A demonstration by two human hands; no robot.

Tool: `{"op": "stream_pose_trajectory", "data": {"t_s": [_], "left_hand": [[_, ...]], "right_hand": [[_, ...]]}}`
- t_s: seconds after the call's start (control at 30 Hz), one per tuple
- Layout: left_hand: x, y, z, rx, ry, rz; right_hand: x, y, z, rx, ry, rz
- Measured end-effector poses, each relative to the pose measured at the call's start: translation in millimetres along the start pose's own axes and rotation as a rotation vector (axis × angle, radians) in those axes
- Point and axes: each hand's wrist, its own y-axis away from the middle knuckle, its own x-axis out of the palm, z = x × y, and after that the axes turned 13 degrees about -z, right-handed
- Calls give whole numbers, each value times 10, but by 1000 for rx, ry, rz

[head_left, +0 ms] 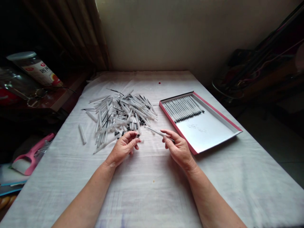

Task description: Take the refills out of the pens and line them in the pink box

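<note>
My right hand (pixel 178 148) is closed around the rear of a slim pen (pixel 155 130), whose narrow tip points left toward the pile. Between the thumb and index finger of my left hand (pixel 123 147) is a small dark pen cap (pixel 138 136), partly covered by the fingers. The two hands are apart, with the pen tip a little beyond the left fingertips. Just past my left hand lies a loose heap of pen parts (pixel 125 110): whitish clear barrels, thin black refills and small black caps.
Right of the heap, a shallow red-edged box lid (pixel 218 109) holds a row of pens (pixel 186 109). One barrel (pixel 82 134) lies apart at left. A white cloth (pixel 152 202) covers the table. Pink-handled scissors (pixel 32 155) and a jar (pixel 39 69) are beyond the left edge.
</note>
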Motion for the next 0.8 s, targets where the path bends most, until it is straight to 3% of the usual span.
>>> {"op": "stream_pose_trajectory", "data": {"t_s": [0.2, 0.37, 0.53, 0.63, 0.8], "left_hand": [[114, 59, -4, -11, -13, 32], [223, 117, 3, 16, -35, 128], [240, 120, 18, 17, -35, 148], [235, 122, 21, 15, -35, 142], [200, 116, 13, -43, -29, 114]], "right_hand": [[140, 55, 24, -153, 55, 8], [255, 122, 70, -122, 72, 48], [291, 142, 84, -114, 20, 63], [287, 120, 101, -83, -1, 66], [188, 9, 53, 121, -10, -94]]}}
